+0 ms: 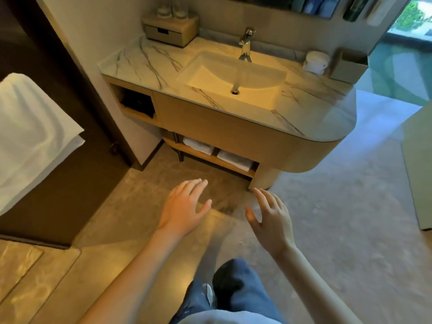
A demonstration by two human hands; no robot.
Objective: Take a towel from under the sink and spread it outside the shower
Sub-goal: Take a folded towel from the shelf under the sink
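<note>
Two folded white towels lie on the low open shelf under the sink: one on the left (198, 145), one on the right (235, 160). The white basin (210, 78) is set in a marble-topped wooden vanity (210, 120). My left hand (184, 206) and my right hand (271, 218) are stretched out over the floor in front of that shelf, fingers spread and holding nothing. Both hands are short of the towels and touch neither.
A large white towel (30, 136) hangs at the left in front of a dark door. A small drawer box (170, 29), a tap (245, 43), a rolled cloth (315, 61) and a grey holder (348, 66) stand on the counter. My legs in jeans (233, 288) are below.
</note>
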